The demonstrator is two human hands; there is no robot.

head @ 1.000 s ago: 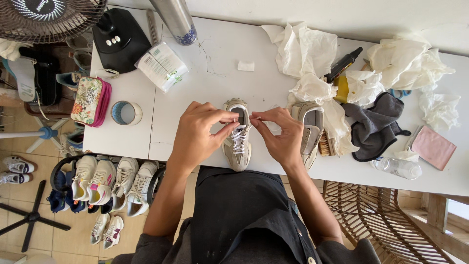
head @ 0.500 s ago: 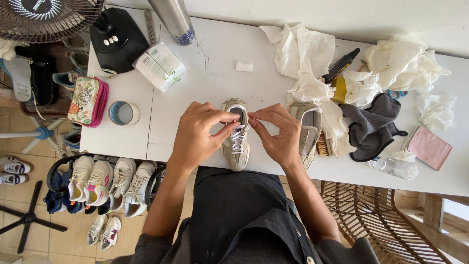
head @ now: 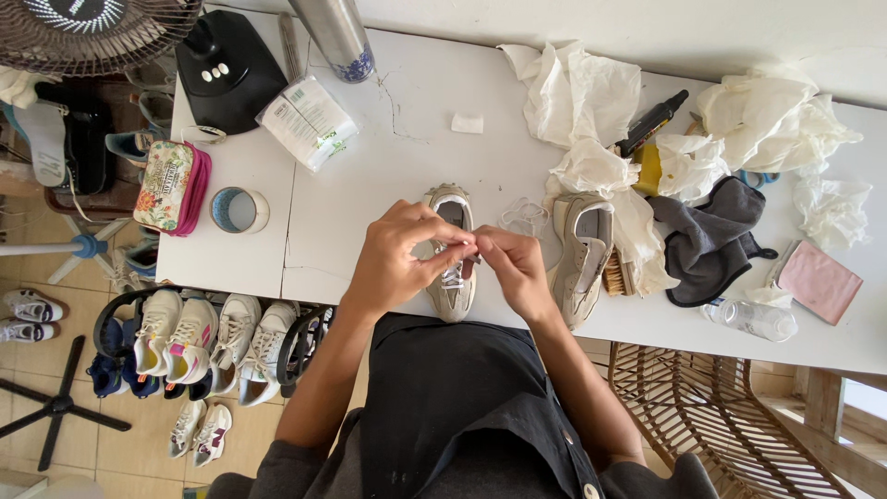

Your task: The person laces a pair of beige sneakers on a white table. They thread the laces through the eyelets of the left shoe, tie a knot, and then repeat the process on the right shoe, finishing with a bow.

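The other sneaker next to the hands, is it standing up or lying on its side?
Standing up. The second sneaker rests sole-down on the table, its opening facing up, insole visible.

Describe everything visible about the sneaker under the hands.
The sneaker is beige and off-white, with a chunky pale sole and what looks like mixed mesh and smooth panels. It lies upright on the white table, lengthwise away from the person, its opening at the far end and its other end near the table's front edge. White laces run down its middle. The left hand and right hand meet above it, fingertips pinching at the laces and hiding part of the upper. Its partner sneaker lies apart, to the right.
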